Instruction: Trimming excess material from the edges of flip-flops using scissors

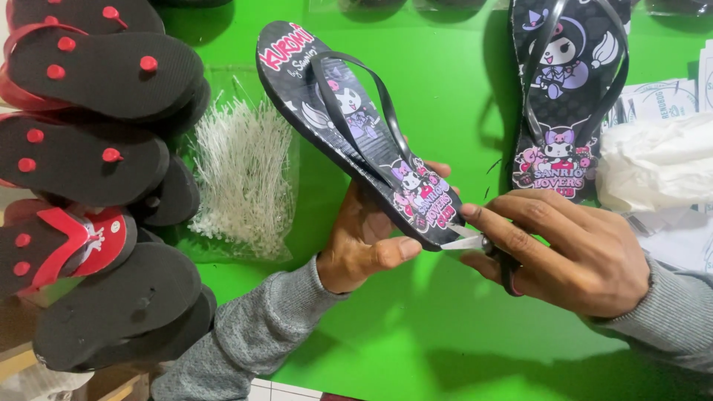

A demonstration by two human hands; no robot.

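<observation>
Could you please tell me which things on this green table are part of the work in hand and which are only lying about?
In hand:
- black printed flip-flop, held at the heel by the left hand
- small scissors in the right hand, blades at the heel edge

Lying about:
- matching flip-flop
- stack of black and red flip-flops
- bag of white plastic tag pins
- white wrapping

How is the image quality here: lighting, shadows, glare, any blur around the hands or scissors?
Head view: bright, even overhead light; soft shadows on the green tabletop beneath both grey sleeves. The black printed flip-flop in the left hand is sharp, with faint sheen on its strap. The small scissors in the right hand are slightly soft. White wrapping is nearly blown out.
</observation>
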